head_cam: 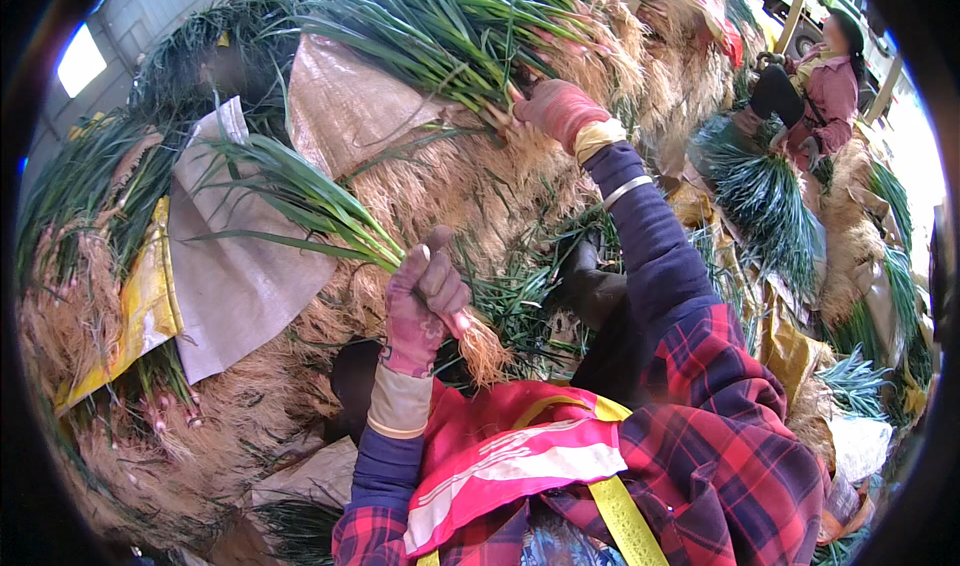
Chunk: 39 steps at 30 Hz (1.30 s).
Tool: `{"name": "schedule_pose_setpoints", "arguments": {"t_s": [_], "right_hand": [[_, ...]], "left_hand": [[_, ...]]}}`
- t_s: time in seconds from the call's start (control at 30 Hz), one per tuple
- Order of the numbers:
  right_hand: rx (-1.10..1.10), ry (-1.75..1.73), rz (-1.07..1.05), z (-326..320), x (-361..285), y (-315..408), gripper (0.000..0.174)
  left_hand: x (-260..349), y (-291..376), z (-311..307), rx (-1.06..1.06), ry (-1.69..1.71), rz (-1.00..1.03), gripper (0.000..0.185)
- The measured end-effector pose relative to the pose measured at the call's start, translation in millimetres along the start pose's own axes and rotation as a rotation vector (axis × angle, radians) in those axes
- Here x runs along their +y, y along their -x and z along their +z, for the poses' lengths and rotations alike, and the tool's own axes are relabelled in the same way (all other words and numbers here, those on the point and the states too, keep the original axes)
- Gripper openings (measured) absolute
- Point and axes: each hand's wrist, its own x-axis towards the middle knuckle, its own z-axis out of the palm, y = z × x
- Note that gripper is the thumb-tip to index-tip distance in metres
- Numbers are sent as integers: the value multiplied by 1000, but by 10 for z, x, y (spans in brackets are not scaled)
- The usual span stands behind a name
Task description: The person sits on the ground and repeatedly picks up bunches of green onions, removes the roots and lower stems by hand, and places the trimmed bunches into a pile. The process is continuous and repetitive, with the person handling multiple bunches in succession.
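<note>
My left hand (426,284), in a pink patterned glove, is closed around a small bunch of spring onions (319,202). Green leaves point to the upper left, and pinkish bulbs with tan roots (482,350) hang out below the fist. My right hand (559,112), in a reddish glove, reaches up to the root end of a large heap of spring onions (442,33); its fingertips touch stalks at the heap's edge. How firmly it grips them cannot be told. Beneath both hands lies a thick mass of tan roots (442,183).
Woven plastic sacks (240,266) and a yellow sack (150,296) lie among the heaps at left. Loose green leaves (517,311) surround my legs. At the upper right another person (825,108) sits beside more bundles (765,198). A block wall (150,10) stands behind.
</note>
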Motion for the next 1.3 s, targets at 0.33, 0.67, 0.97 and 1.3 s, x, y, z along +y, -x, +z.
{"name": "schedule_pose_setpoints", "arguments": {"t_s": [0.33, 0.67, 0.97, 1.3], "right_hand": [[134, -1123, -292, 316, -153, 168, 23], [-214, -976, -121, 858, -456, 774, 26], [-391, -188, -600, 736, -603, 1005, 31], [285, 245, -650, 498, -754, 368, 34]], "left_hand": [[162, 126, -84, 260, -200, 159, 25], [370, -144, 88, 552, -801, 191, 37], [499, -223, 174, 631, -923, 4, 26], [262, -214, 82, 675, -1056, 175, 19]]}}
